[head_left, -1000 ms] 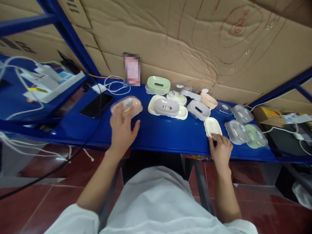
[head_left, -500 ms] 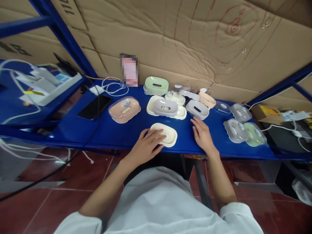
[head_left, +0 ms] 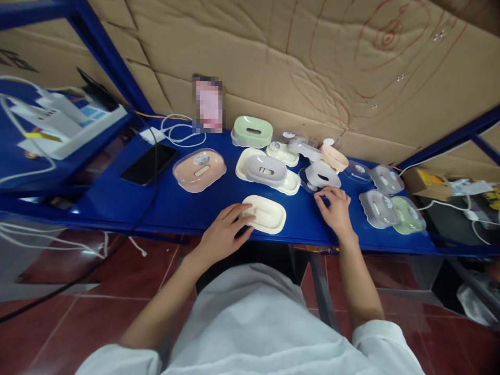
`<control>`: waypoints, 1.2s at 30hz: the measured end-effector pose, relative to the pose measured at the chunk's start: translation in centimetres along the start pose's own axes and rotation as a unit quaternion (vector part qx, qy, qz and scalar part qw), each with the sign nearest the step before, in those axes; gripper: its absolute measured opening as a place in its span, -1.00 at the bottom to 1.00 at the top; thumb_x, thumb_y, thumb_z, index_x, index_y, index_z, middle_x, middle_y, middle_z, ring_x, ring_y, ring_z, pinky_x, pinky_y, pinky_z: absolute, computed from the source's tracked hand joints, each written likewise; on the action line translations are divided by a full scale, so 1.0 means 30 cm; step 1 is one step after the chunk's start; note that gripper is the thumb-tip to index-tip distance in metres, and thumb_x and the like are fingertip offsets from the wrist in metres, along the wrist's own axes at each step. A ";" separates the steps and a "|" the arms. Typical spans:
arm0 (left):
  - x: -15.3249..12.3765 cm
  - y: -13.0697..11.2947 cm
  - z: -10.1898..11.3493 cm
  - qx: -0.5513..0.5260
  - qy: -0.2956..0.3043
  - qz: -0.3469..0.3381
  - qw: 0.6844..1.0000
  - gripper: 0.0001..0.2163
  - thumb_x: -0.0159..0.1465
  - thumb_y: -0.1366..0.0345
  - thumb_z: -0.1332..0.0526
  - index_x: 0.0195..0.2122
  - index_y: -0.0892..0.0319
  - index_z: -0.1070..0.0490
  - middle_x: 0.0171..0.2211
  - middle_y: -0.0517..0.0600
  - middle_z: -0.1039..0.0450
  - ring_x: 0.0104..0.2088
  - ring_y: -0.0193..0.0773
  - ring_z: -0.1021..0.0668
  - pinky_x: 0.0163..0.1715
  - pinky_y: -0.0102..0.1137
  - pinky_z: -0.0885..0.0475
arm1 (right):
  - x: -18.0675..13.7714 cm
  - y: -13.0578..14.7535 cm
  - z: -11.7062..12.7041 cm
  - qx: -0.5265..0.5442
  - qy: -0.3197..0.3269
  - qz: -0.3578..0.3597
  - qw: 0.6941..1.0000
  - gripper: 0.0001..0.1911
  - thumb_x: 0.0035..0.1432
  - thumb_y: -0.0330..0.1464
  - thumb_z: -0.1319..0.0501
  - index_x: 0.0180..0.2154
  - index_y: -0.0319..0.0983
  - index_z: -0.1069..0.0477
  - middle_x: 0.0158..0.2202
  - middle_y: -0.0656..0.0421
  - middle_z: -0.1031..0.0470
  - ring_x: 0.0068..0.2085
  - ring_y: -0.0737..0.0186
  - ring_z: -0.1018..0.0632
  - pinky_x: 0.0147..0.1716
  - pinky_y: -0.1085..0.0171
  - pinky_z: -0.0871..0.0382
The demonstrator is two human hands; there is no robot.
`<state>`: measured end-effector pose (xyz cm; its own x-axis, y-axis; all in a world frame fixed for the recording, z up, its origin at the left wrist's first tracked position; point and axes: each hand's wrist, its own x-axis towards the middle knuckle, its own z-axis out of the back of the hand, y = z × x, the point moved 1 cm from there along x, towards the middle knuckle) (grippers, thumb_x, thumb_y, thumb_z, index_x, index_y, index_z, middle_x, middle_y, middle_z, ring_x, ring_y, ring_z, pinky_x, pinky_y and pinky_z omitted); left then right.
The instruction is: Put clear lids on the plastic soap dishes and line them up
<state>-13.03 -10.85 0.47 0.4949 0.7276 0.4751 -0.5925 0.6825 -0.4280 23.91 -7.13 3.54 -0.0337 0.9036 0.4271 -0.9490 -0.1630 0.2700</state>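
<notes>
A cream oval soap dish base [head_left: 269, 219] lies flat near the table's front edge. The outstretched fingers of my left hand [head_left: 225, 229] rest over its left end, without gripping it. My right hand [head_left: 336, 211] has its fingers bent at the near edge of a grey soap dish [head_left: 318, 169] with a slot, which is tipped up; the fingertips are partly hidden. A clear lid [head_left: 307, 179] shows beneath that dish. Between the hands and the back, another grey soap dish [head_left: 269, 171] sits on cream pieces.
A lidded peach soap dish [head_left: 193, 177] and a black phone [head_left: 146, 165] are at left. Behind stand a green soap dish [head_left: 253, 127] and a peach piece [head_left: 334, 156]. Lidded dishes [head_left: 377, 208] sit at right. A black cable [head_left: 155, 156] crosses the table's left side.
My right hand has moved forward and right onto the grey soap dish, which has tipped up from its clear lid. My left hand has slid slightly left on the cream base.
</notes>
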 end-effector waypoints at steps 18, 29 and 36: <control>0.001 -0.005 0.000 -0.006 -0.003 0.019 1.000 -0.81 0.49 0.30 -0.23 0.05 0.06 -0.59 0.21 0.11 -0.51 0.23 0.00 -0.52 0.26 -0.01 -0.52 | -0.082 -0.057 0.010 0.153 -0.084 -0.127 0.977 -0.47 0.50 0.01 -0.01 0.11 -0.19 -0.54 -0.04 -0.04 -0.61 -0.03 -0.04 -0.61 0.00 -0.04 -0.54; -0.003 -0.004 -0.007 0.024 -0.025 0.001 0.999 -0.83 0.49 0.27 -0.27 0.05 0.08 -0.58 0.03 0.08 -0.58 0.15 -0.01 -0.50 0.20 -0.08 -0.54 | -0.163 -0.162 0.056 -0.010 -0.102 -0.132 0.986 -0.51 0.46 -0.13 -0.07 0.11 -0.31 -0.57 0.09 -0.23 -0.61 0.13 -0.23 -0.58 0.16 -0.22 -0.42; -0.003 -0.009 -0.008 0.018 -0.032 0.004 0.999 -0.81 0.49 0.28 -0.27 0.08 0.07 -0.56 0.06 0.08 -0.57 0.14 0.00 -0.51 0.20 -0.06 -0.54 | 0.045 -0.159 0.032 -0.019 0.048 0.008 0.999 -0.61 0.47 -0.23 -0.08 0.14 -0.12 -0.59 0.25 -0.01 -0.59 0.32 -0.16 -0.50 0.32 -0.27 -0.18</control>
<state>-12.76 -11.08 0.37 0.4494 0.7258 0.5208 -0.6196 0.6732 -0.4036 28.70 -5.49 3.65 -0.0767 0.9352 0.3458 -0.9594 -0.1636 0.2296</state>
